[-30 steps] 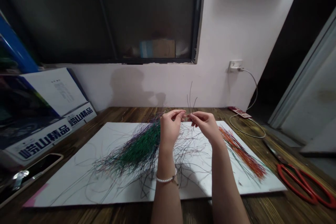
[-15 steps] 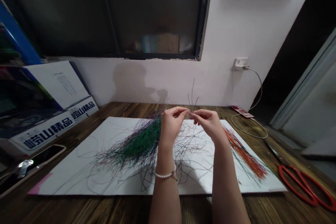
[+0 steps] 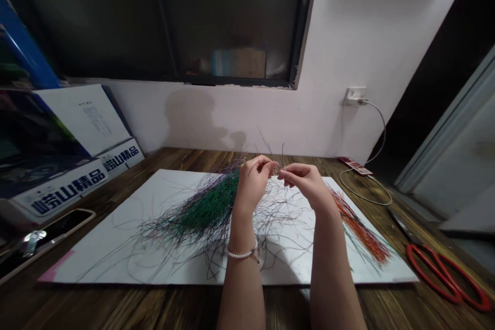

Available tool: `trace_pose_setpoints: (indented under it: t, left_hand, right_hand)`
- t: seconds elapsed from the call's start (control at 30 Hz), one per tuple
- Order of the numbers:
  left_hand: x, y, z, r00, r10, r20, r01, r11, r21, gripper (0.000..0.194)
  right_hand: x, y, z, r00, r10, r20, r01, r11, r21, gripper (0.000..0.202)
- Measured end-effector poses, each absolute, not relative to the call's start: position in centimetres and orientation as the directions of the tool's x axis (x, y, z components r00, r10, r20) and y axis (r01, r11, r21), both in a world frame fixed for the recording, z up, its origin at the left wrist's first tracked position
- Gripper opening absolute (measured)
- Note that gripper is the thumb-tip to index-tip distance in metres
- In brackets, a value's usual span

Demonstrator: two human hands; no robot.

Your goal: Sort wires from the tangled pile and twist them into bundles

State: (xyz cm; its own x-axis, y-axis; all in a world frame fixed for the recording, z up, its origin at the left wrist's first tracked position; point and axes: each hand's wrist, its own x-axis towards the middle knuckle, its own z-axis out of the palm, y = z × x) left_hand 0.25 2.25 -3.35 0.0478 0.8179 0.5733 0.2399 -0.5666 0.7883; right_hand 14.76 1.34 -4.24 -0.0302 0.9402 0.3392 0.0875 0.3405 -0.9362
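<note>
My left hand [image 3: 252,183] and my right hand [image 3: 306,181] are raised above the white board, fingertips almost meeting. Each is closed in a pinch. Thin dark wires [image 3: 282,152] stick up from between them, and more fine ends fan out above the left hand. Which strand each hand grips is too fine to tell exactly. Beneath and left of my left hand spreads a loose heap of green, purple and dark wires [image 3: 211,203]. To the right of my right forearm lies a bundle of orange, red and green wires [image 3: 363,232]. Both rest on the white board [image 3: 116,247].
Red-handled scissors [image 3: 444,273] lie on the wooden table at right. Behind them are a red and white flat object [image 3: 356,166] and a white cable [image 3: 365,198] plugged into a wall socket [image 3: 355,96]. A phone [image 3: 58,232] and printed boxes [image 3: 85,165] occupy the left.
My left hand has drawn slightly away from the right, opening a small gap. The upright wire ends have split, some now leaning left over my left hand. The view has shifted slightly.
</note>
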Motion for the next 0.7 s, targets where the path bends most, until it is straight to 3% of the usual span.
trace_pose_setpoints:
  t: [0.3,0.7]
  left_hand:
    - [0.48,2.20,-3.32,0.088,0.817,0.569,0.167,-0.576,0.800,0.020]
    - [0.44,2.44,-3.81,0.124,0.791,0.599,0.263,-0.608,0.749,0.019]
  right_hand:
    - [15.04,1.78,-4.63,-0.097,0.951,0.293,-0.006,0.294,-0.956,0.024]
    - [14.99,1.52,-4.49,-0.199,0.948,0.248,-0.028,0.248,-0.968,0.024]
